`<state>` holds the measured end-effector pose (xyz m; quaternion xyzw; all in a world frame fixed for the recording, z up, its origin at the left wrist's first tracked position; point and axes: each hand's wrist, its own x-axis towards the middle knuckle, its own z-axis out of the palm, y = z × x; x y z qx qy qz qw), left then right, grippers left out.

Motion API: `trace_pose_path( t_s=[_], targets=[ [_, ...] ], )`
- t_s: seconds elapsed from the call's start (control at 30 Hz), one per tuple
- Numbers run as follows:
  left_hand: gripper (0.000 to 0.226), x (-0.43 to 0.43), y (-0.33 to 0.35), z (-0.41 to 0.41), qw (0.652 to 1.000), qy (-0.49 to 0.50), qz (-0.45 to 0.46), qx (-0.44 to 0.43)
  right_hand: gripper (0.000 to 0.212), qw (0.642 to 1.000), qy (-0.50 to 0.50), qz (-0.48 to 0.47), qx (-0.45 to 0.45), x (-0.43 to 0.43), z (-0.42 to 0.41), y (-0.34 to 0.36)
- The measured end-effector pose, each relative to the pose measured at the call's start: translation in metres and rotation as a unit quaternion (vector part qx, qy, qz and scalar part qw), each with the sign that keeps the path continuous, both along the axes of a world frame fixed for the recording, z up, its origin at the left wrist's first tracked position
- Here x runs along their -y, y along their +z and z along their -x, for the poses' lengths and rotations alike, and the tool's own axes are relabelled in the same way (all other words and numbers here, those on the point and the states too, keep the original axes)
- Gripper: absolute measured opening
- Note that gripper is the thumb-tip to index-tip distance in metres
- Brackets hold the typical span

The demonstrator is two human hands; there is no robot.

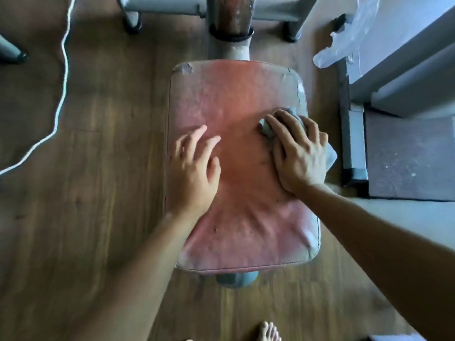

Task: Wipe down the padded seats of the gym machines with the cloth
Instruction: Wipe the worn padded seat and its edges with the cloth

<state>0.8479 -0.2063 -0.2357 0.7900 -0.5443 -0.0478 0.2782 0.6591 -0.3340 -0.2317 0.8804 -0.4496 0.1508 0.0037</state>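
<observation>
A worn, dusty red padded seat (pixel 236 89) fills the middle of the view, its corners cracked and peeling. My right hand (pixel 299 153) presses a grey cloth (pixel 267 130) flat against the seat's right side, fingers spread over it; cloth edges show past my fingertips and beyond the seat's right edge. My left hand (pixel 194 168) rests on the seat's left half with fingers straight and spread, holding nothing.
A grey and rusty metal post (pixel 230 28) rises behind the seat. A white cord (pixel 62 77) snakes over the wooden floor at left. Grey machine frames and a plastic bag (pixel 344 43) stand at right, beside a dark mat (pixel 408 158). Bare toes (pixel 268 333) show at the bottom.
</observation>
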Motion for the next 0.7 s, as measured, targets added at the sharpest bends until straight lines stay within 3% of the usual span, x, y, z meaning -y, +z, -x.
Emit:
trace_pose_path(
  t_s=[0.5,0.7],
  targets=[
    [0.036,0.003,0.0,0.0,1.0,-0.012,0.02,0.013,0.039,1.0,-0.007,0.004,0.012,-0.001,0.001,0.001],
    [0.037,0.004,-0.004,0.0,1.0,-0.014,0.026,0.006,0.039,0.989,-0.146,-0.004,0.019,-0.024,-0.007,-0.003]
  ],
)
